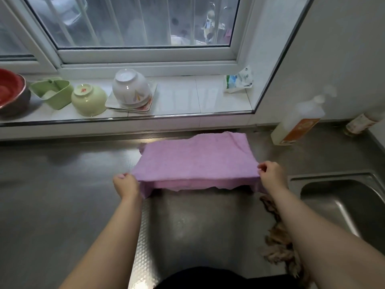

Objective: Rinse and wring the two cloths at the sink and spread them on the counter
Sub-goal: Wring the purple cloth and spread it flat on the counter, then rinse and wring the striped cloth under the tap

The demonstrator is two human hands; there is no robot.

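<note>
A purple cloth [195, 159] is stretched flat over the steel counter [62, 184], its far edge resting near the back wall and its near edge lifted. My left hand [126, 184] pinches the near left corner. My right hand [273, 176] pinches the near right corner. A crumpled brown cloth [275, 243] lies bunched on the counter beside the sink [341, 197], partly hidden under my right forearm.
On the window sill stand a red bowl [10, 90], a green container [53, 92], a pale green bowl [88, 100] and a white bowl [131, 86] upturned on a plate. A plastic packet [238, 80] lies at the sill's right end. Two bottles [298, 122] stand behind the sink.
</note>
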